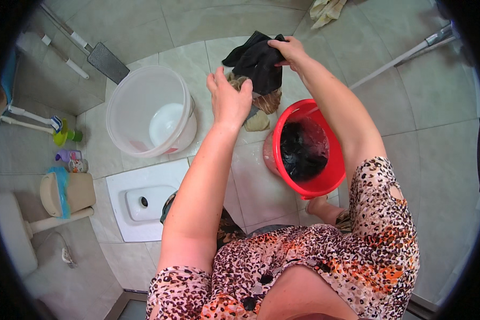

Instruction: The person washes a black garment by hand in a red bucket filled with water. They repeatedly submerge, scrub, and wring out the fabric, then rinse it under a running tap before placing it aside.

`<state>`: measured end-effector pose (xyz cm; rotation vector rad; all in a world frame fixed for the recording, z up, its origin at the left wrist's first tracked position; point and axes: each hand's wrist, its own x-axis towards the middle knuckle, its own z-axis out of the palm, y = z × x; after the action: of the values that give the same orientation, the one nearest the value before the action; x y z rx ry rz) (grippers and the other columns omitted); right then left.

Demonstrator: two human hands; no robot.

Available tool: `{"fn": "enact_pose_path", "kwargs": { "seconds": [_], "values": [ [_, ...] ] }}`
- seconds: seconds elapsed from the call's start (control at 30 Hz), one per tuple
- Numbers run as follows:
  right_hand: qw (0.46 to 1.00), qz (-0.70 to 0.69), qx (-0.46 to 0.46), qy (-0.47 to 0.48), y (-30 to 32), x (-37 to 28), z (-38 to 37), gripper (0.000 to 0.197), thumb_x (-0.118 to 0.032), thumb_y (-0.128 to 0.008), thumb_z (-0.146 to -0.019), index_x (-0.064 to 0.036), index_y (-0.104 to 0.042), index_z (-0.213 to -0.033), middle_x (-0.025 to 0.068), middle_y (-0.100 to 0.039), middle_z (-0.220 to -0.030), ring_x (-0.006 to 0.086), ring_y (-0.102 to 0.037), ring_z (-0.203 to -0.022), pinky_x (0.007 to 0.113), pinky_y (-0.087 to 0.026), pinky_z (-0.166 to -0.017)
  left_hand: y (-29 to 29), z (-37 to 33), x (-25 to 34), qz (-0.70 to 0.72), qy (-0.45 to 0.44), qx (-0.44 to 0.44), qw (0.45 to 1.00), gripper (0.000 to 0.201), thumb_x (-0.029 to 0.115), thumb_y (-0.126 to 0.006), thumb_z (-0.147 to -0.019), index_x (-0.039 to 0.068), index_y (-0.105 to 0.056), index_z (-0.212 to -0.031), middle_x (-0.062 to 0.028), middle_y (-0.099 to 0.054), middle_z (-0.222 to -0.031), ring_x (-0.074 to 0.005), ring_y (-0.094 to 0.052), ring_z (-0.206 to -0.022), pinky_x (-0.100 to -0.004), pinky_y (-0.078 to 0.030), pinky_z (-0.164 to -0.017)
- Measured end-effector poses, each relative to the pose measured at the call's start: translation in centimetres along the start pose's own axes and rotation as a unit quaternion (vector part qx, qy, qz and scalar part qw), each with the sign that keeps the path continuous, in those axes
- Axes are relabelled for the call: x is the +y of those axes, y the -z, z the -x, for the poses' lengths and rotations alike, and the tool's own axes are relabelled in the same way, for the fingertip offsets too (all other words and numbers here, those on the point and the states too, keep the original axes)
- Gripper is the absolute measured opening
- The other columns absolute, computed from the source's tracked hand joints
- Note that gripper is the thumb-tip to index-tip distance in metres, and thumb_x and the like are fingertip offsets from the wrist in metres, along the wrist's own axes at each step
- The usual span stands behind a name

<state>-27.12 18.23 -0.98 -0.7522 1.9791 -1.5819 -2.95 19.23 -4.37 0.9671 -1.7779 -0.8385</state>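
Observation:
A black piece of cloth (257,66) hangs from my right hand (290,52), its upper edge pinched between thumb and fingers. Beside it, to the left, my left hand (229,101) is open, thumb and fingers apart, with nothing visible in it. Beneath the cloth lies a small heap of brownish and beige cloths (269,101), partly hidden by the black one and my left hand. Nearer to me on the right stands a red bucket (333,178), with dark wet cloth (301,154) soaking in water inside.
A large whitish plastic tub (184,128) stands on the left, in front of a white squat toilet (154,226). Brushes (56,124) and a beige bin with a blue bag (77,192) line the left wall. A pole (384,72) leans at the right.

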Motion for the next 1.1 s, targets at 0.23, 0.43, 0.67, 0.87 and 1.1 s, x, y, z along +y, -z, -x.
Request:
{"fn": "enact_pose_path", "kwargs": {
  "seconds": [0.23,0.43,0.67,0.87,1.1],
  "values": [
    [0.965,-0.120,0.215,0.087,0.6,3.6,-6.1,0.061,-0.026,-0.078,-0.070,0.0040,-0.052,-0.116,0.0194,-0.055,-0.113,0.0292,-0.062,-0.091,0.040,-0.058,-0.058,1.3,2.5,4.3,-0.026,-0.098,-0.027,0.994,0.064,0.024,-0.068,-0.079,-0.005,-0.042,-0.130,-0.0251,-0.048,-0.128,-0.0386,-0.046,-0.120,-0.0418,-0.039,-0.101],
    [0.920,-0.025,0.389,0.042,-2.6,9.8,-4.0,0.064,-0.024,-0.079,-0.069,0.0020,-0.048,-0.118,0.0213,-0.055,-0.113,0.0316,-0.058,-0.101,0.045,-0.052,-0.083,2.8,3.9,8.0,-0.013,-0.091,-0.058,0.994,0.065,0.020,-0.068,-0.079,-0.005,-0.041,-0.132,-0.0273,-0.051,-0.127,-0.0392,-0.050,-0.120,-0.0417,-0.040,-0.101],
    [0.923,0.183,0.209,-0.266,-5.0,9.8,2.6,0.064,-0.039,-0.073,-0.074,-0.0025,-0.056,-0.124,0.0210,-0.056,-0.123,0.0385,-0.059,-0.104,0.047,-0.049,-0.089,2.9,4.7,8.4,-0.031,-0.120,-0.066,0.990,0.066,0.018,-0.068,-0.079,-0.004,-0.040,-0.134,-0.0273,-0.052,-0.127,-0.0382,-0.050,-0.120,-0.0417,-0.041,-0.099],
    [0.928,0.179,-0.020,-0.325,-2.2,11.8,-2.4,0.056,-0.040,-0.065,-0.079,-0.0006,-0.056,-0.117,0.0181,-0.063,-0.107,0.0349,-0.064,-0.092,0.043,-0.050,-0.085,1.4,4.0,8.7,-0.025,-0.140,-0.056,0.988,0.064,0.022,-0.069,-0.078,-0.003,-0.044,-0.132,-0.0280,-0.056,-0.120,-0.0402,-0.055,-0.112,-0.0419,-0.044,-0.095],
    [0.988,0.078,-0.132,-0.025,1.4,8.3,4.5,0.039,-0.034,-0.063,-0.085,-0.0040,-0.062,-0.109,0.0091,-0.063,-0.098,0.0208,-0.060,-0.079,0.037,-0.051,-0.060,-0.5,3.8,4.9,-0.064,-0.157,-0.076,0.983,0.063,0.024,-0.069,-0.079,-0.001,-0.045,-0.132,-0.0256,-0.055,-0.123,-0.0380,-0.055,-0.114,-0.0412,-0.044,-0.095]
  ]
}}
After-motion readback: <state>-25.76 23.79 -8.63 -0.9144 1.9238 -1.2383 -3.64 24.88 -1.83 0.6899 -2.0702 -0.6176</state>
